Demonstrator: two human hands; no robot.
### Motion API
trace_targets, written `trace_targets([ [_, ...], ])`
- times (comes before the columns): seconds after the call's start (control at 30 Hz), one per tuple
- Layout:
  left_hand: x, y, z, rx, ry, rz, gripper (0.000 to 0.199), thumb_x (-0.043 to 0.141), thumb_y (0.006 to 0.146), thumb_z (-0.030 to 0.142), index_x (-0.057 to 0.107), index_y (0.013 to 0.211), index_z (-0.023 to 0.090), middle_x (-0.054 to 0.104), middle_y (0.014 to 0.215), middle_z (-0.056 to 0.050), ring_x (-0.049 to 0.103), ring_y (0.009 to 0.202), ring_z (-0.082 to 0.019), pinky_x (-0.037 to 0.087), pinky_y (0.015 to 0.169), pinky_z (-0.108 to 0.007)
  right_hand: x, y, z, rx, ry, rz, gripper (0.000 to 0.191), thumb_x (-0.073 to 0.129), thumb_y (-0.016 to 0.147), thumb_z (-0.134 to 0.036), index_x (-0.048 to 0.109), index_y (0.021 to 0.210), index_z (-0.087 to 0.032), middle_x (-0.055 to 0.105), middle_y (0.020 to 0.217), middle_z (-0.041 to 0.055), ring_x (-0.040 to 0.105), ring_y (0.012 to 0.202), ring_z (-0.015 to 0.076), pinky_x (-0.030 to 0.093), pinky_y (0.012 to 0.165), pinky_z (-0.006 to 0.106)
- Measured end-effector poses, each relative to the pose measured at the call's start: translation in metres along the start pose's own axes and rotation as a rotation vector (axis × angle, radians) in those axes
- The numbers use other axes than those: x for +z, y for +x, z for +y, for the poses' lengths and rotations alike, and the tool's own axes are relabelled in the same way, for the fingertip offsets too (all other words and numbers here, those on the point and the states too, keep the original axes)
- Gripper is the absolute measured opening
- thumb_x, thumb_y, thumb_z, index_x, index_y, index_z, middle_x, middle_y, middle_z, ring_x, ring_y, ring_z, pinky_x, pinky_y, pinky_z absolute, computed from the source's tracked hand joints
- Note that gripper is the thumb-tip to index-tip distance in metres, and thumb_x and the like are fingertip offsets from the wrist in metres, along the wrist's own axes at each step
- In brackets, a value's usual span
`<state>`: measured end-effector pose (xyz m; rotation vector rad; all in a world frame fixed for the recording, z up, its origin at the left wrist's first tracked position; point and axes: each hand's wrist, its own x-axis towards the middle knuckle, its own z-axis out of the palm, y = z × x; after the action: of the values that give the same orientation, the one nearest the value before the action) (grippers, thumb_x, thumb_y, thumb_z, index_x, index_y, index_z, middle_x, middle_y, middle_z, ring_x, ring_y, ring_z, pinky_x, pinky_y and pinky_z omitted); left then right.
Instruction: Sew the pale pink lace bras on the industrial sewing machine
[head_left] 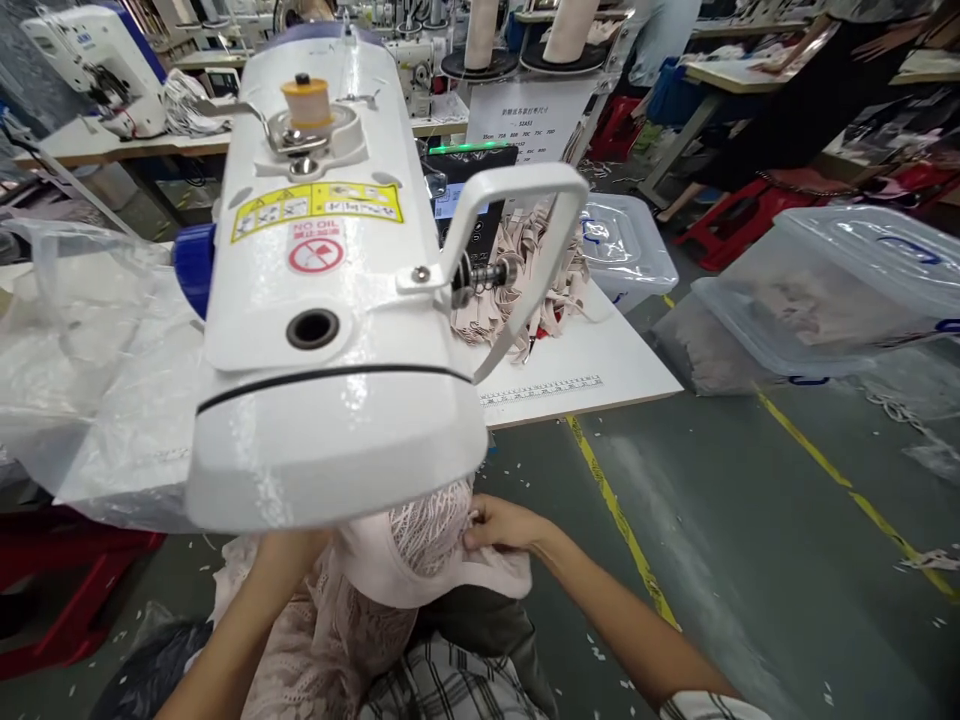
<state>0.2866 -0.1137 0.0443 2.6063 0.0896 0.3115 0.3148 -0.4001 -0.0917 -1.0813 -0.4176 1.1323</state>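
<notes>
A pale pink lace bra [427, 545] with a smooth edge band lies under the front of the white sewing machine [337, 440], above my lap. My right hand [499, 525] pinches its right side, thumb and fingers closed on the fabric. My left hand [304, 545] reaches beneath the machine head at the left of the bra; its fingers are hidden behind the machine. More pink lace fabric [322, 640] hangs over my lap, below the left forearm. The needle area is out of sight behind the machine head.
A heap of pink fabric strips [540, 270] lies on the white table [600, 350] behind the thread guard. Lidded plastic boxes [840, 290] stand on the floor to the right. Plastic sheeting [105, 360] covers the left side, above a red stool [67, 580]. A co-worker [810, 100] stands farther back.
</notes>
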Motion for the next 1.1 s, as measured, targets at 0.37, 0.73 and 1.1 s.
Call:
trace_targets([
  [0.37,-0.004,-0.011,0.007,-0.099,0.068,-0.21,0.038,0.046,0.085,0.034,0.047,0.049,0.022,0.038,0.04,0.002,0.042,0.043,-0.014,0.032,0.046,-0.025,0.011,-0.039,-0.001,-0.04,0.128,0.215,0.044,0.075,0.076,-0.058,0.072,0.077,-0.013,0.07,0.07,0.0037,0.066,0.066,0.0152,0.052,0.067,0.026],
  [0.73,-0.029,-0.074,0.093,0.892,-0.138,-0.012,0.033,0.062,0.089,0.027,0.054,0.119,0.017,0.07,0.115,-0.011,0.06,0.118,-0.023,0.045,0.105,-0.037,0.085,-0.073,-0.103,-0.23,-0.764,-0.076,0.032,0.051,0.097,-0.037,0.075,0.093,-0.017,0.07,0.074,0.0028,0.056,0.063,0.0133,0.041,0.062,0.024],
  [1.1,-0.024,-0.043,0.05,0.164,-0.207,-0.552,0.039,0.056,0.088,0.037,0.045,0.056,0.017,0.048,0.055,0.003,0.046,0.055,-0.009,0.029,0.053,-0.022,0.103,-0.036,-0.146,-0.028,-1.104,0.198,0.02,0.054,0.097,-0.03,0.068,0.088,-0.02,0.066,0.072,-0.0016,0.056,0.065,0.012,0.033,0.061,0.024],
])
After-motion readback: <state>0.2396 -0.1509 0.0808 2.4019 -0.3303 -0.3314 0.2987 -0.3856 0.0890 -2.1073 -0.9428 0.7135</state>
